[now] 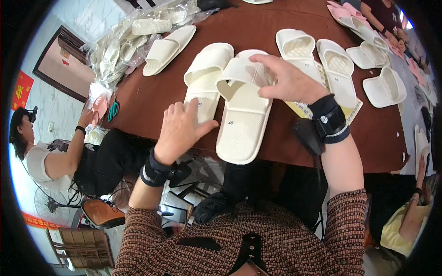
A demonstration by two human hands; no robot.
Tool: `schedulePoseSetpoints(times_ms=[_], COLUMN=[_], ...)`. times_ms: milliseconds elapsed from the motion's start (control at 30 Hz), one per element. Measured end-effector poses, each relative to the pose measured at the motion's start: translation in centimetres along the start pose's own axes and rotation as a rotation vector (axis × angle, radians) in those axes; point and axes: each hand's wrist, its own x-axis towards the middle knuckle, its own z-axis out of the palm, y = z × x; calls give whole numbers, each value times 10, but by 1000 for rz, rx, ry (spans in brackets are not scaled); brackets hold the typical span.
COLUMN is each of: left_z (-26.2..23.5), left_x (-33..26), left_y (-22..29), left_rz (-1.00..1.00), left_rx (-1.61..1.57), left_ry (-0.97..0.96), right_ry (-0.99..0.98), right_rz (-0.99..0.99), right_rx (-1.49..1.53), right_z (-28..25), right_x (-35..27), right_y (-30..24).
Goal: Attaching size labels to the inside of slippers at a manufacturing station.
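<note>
A cream-white slide slipper [244, 136] lies in front of me, its heel reaching past the table's near edge. My right hand [287, 78] grips it by the side of its strap, thumb and fingers on either side. Close on its left lies a second white slipper [208, 62], toe pointing away. My left hand [177, 128] rests at that slipper's heel with fingers spread and thumb stretched toward the first slipper; it grasps nothing. Small dark size marks show on both insoles. A yellow-edged sticker sheet [300, 109] lies partly under my right wrist and another pair of slippers [340, 73].
The table has a brown cover [382, 138]. A single white slipper [169, 49] and plastic-bagged slippers [117, 55] lie at the left, near teal scissors [113, 112]. More white slippers [384, 87] are at the right. Co-workers sit left, right and far right; the left person [60, 156] handles a pink slipper.
</note>
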Motion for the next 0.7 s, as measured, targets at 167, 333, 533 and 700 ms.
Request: schedulePoseSetpoints(times_ms=[167,333,533,700], left_z=[-8,-2,1,5], left_x=[-29,-35,-48,-38], left_y=[27,30,34,10], left_rz=[-34,-101,-112,-85], left_rx=[-96,-159,-223,-457], left_ry=[-27,40,123,155], right_ry=[-11,24,149,184], right_rz=[-35,1,32,55], right_rx=[-8,10,-26,-25], right_z=[-1,2,5,7], right_x=[0,0,2,3], right_y=[-1,3,7,8])
